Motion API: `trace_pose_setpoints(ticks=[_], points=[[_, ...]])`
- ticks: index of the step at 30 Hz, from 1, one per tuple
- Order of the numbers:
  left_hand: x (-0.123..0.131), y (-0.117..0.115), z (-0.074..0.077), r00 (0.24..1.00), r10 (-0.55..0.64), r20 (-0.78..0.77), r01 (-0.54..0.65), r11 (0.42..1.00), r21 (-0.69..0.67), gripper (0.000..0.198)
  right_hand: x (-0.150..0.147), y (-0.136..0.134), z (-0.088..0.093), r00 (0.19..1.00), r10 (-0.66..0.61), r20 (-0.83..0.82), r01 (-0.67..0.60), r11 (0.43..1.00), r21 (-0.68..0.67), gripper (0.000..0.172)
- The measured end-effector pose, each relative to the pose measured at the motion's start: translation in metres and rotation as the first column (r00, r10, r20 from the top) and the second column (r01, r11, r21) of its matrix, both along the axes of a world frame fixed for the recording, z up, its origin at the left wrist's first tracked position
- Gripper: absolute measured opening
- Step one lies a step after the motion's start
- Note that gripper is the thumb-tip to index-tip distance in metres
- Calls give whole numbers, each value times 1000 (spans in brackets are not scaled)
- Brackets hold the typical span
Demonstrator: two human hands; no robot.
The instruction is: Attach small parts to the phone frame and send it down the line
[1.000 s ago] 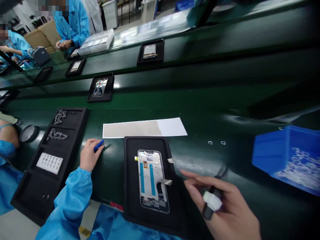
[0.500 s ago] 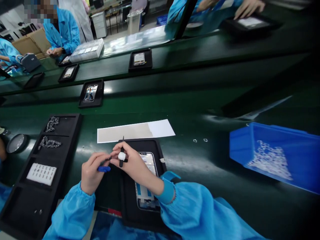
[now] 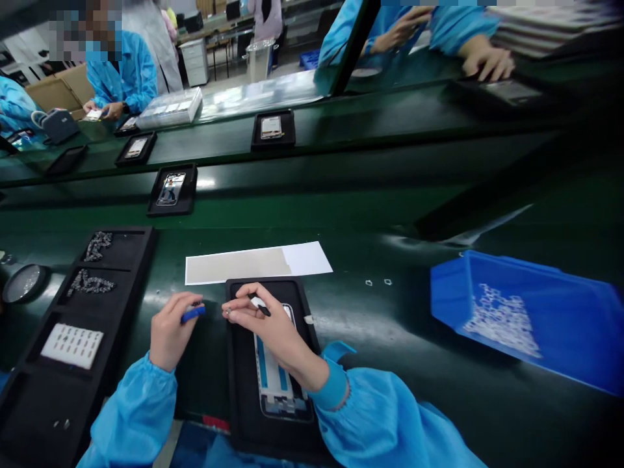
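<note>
My left hand [image 3: 168, 333] is closed on a small blue piece [image 3: 194, 314], with a tiny dark part showing just above it at the fingertips. My right hand [image 3: 273, 328] holds a slim black tool with a white band [image 3: 260, 305], possibly tweezers, tucked between the fingers. Thumb and forefinger of that hand also pinch a tiny part [image 3: 227, 312], too small to name. Under the right wrist lies an opened phone body [image 3: 284, 404], partly hidden, in a black tray [image 3: 244, 416].
At the left stands a long black compartment tray [image 3: 124, 286] with small dark parts and a white card of parts [image 3: 73, 346]. A paper strip [image 3: 234, 265] lies beyond the phone tray. At right is a blue bin [image 3: 575, 325] of white pieces. Co-workers sit across several phone trays.
My hands have drawn apart; the fingertips were together before. The black tool in my right hand has swung from upright to lying back across the fingers. A co-worker's hand shifted over the far tray.
</note>
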State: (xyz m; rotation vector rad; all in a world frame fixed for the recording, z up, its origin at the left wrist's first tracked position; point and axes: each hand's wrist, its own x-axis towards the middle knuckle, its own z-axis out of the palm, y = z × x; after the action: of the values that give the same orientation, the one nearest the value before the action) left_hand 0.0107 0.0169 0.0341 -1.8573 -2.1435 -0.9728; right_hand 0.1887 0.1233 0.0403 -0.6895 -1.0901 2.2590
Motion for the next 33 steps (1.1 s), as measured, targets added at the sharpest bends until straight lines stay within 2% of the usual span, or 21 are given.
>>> trace_pose_setpoints(ticks=[4,6,8,10,13,15,16,19,22,25,28,30,33], points=[[-25,1,-17,984,143,-102,-158,975,-157,20,14,2,5,1000,1,-22,-2,999,-47,44],[-28,2,-18,974,199,-112,-215,964,-156,27,19,3,6,1000,-2,-29,0,999,-52,44],[-23,1,-9,975,222,-26,-224,972,-70,31,23,3,8,1000,-9,-23,8,999,-36,44],[-9,1,5,969,192,158,-208,973,95,34,26,2,8,1000,-20,-4,20,1000,10,42],[21,3,27,894,45,446,-228,902,366,64,29,-1,7,1000,-17,13,16,994,108,38],[41,7,36,832,-52,552,-240,863,444,74,29,-4,4,1000,-7,23,3,986,165,37],[49,9,37,809,-85,582,-228,866,444,76,28,-6,2,999,-3,32,-3,982,187,37],[65,14,34,769,-122,627,-171,906,386,76,26,-10,-1,998,-11,67,-6,968,251,34],[71,15,30,754,-130,644,-147,922,358,74,26,-14,1,994,-27,101,-7,949,314,31],[75,15,34,758,-140,637,-142,918,370,73,31,-15,4,988,-45,146,-16,918,395,28],[76,18,41,751,-192,632,-85,921,381,70,37,-9,-2,974,-71,215,-42,876,480,28],[74,18,45,716,-226,661,-28,936,350,61,39,-3,-11,968,-96,231,-41,851,524,32],[72,13,46,610,-250,752,82,964,254,38,42,3,-26,949,-175,264,-9,819,574,34]])
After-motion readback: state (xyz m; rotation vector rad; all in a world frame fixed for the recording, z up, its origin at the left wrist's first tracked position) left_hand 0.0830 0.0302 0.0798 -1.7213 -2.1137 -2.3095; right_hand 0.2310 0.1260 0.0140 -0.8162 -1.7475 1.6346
